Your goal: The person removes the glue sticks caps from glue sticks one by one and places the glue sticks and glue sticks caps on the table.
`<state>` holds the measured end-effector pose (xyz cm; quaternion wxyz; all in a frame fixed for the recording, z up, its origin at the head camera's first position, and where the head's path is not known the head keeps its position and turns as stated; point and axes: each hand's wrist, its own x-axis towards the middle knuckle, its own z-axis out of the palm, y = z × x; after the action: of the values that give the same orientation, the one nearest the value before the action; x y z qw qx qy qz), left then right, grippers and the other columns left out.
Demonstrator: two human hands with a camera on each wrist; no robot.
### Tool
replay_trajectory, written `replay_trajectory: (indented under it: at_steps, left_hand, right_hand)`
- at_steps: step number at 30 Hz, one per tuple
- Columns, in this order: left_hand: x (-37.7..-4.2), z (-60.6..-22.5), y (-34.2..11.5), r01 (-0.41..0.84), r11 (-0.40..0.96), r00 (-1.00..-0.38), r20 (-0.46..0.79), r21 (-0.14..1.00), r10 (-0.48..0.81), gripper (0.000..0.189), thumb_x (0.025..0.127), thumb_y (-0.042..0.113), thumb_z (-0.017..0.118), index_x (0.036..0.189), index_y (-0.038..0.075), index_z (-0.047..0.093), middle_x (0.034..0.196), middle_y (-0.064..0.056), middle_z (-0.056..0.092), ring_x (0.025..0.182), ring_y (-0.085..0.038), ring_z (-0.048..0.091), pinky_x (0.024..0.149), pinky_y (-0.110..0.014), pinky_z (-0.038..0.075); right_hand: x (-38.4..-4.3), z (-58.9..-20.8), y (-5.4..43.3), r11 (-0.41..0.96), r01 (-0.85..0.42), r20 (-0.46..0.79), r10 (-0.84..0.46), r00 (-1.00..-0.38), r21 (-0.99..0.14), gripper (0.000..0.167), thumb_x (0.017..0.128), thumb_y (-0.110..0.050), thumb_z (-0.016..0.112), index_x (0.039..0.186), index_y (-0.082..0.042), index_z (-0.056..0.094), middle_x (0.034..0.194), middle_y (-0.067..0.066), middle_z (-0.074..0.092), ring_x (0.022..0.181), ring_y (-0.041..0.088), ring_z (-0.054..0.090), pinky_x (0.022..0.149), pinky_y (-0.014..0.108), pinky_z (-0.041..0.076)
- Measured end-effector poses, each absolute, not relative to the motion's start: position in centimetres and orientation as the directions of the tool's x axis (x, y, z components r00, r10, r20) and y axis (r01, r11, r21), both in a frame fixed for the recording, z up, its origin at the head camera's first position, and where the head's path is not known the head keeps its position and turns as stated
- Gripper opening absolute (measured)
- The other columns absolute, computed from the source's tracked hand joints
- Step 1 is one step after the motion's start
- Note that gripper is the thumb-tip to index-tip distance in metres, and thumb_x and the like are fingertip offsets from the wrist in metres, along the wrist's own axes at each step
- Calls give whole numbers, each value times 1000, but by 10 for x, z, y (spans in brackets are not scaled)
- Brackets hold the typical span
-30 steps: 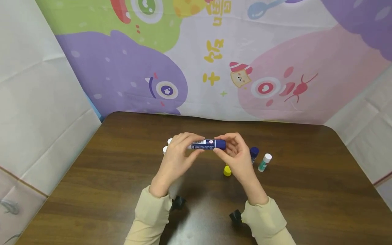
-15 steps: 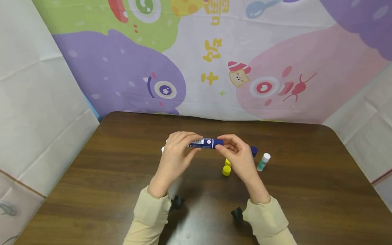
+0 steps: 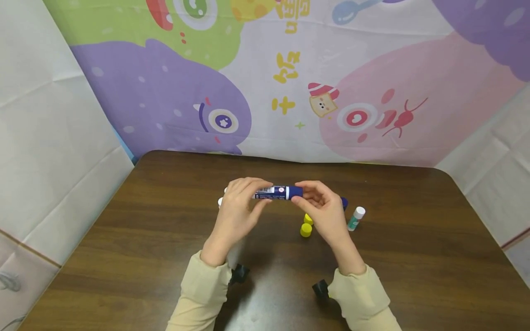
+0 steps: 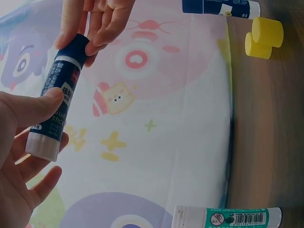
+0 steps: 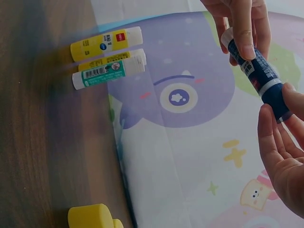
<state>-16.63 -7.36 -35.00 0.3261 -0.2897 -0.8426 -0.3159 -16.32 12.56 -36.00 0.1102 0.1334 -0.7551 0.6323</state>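
Note:
A dark blue glue stick (image 3: 278, 193) is held level above the table between both hands. My left hand (image 3: 237, 207) grips its white-based end, the thumb lying along the label in the left wrist view. At the other end, the thumb and fingers of my right hand (image 3: 325, 212) pinch the blue cap (image 5: 275, 100). The cap sits on the tube, with a white band showing below it. Part of the tube's base is hidden behind my left fingers in the head view.
Two yellow caps (image 3: 306, 230) stand near my right hand. Beyond it are a green-and-white glue stick (image 3: 356, 219) and another blue one (image 4: 218, 7). Yellow glue sticks (image 5: 107, 43) and a green one (image 5: 107, 73) stand left. A patterned cloth (image 3: 285, 138) backs the table.
Over the last second my right hand has shifted slightly, uncovering the second yellow cap. Both hands have kept their hold on the glue stick and barely moved since half a second ago.

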Motion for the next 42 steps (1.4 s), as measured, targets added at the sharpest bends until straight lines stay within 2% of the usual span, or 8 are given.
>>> replay_trajectory:
  at_steps: [11, 19, 29, 42]
  left_hand:
    - [-166, -350, -72, 672, 675, -624, 723, 305, 294, 31, 73, 11, 74, 101, 10, 61, 95, -1, 65, 94, -19, 57, 95, -36, 33]
    - [-167, -350, -72, 654, 694, -631, 724, 303, 278, 33, 69, 8, 77, 98, 10, 62, 93, -1, 66, 91, -17, 59, 92, -36, 36]
    - [-167, -351, -74, 664, 678, -643, 703, 315, 303, 39, 73, 12, 74, 111, 11, 64, 97, -2, 63, 93, -19, 57, 92, -38, 35]
    - [-167, -352, -76, 626, 699, -675, 690, 346, 263, 35, 75, 11, 73, 108, 12, 63, 99, -2, 63, 94, -17, 58, 94, -37, 34]
  right_hand:
    - [-162, -359, 124, 139, -394, 388, -67, -919, -909, 27, 79, -10, 69, 105, -6, 63, 94, 13, 64, 80, 15, 61, 75, 22, 51]
    - [-161, -359, 124, 136, -439, 433, -73, -898, -888, 28, 77, -7, 69, 104, -6, 63, 97, 11, 64, 82, 14, 60, 77, 21, 50]
    - [-162, -358, 124, 138, -488, 484, -67, -873, -862, 29, 77, -4, 68, 105, -6, 63, 108, 7, 61, 88, 14, 61, 82, 22, 49]
    - [-162, -356, 126, 134, -514, 513, -47, -857, -847, 28, 77, -1, 68, 104, -3, 63, 107, 10, 61, 90, 11, 61, 82, 22, 49]
